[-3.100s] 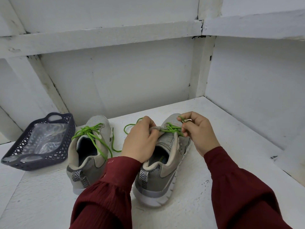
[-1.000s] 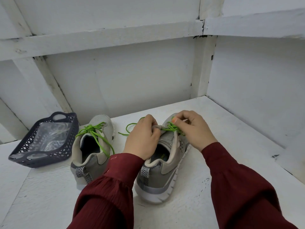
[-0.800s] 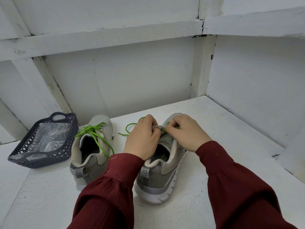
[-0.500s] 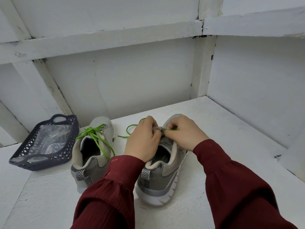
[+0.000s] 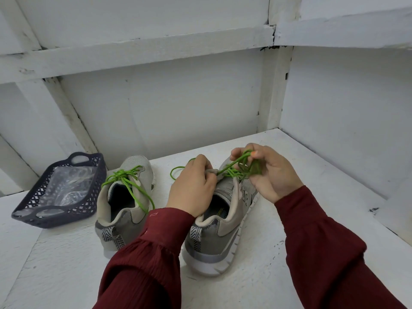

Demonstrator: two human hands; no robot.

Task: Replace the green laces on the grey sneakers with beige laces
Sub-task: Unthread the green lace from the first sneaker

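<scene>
Grip: the right hand [image 5: 274,175] has its fingers curled round a bunched loop of green lace [image 5: 231,162], drawn taut up and away from the eyelets toward 1 o'clock. The left hand [image 5: 191,186] pinches the tongue [image 5: 211,171] of the same grey sneaker [image 5: 225,233] and braces it. That sneaker stands on its sole on the white worktop [image 5: 312,197], toe toward 12 o'clock, with the lace threaded through its forward eyelets and a free end curling out at 10 o'clock of the left hand. A second sneaker [image 5: 124,219] stands just beside it at 9 o'clock, fully laced in green and tied. Farther toward 9 o'clock sits a dark basket [image 5: 55,219] holding clear plastic wrapping [image 5: 64,186]; whether beige laces lie inside cannot be told.

Handling, as judged: the lace looks thin, round, soft and probably slick. It is best pinched close to an eyelet and drawn out one crossing at a time. The shoe seems light and will lift unless it is held down.
</scene>
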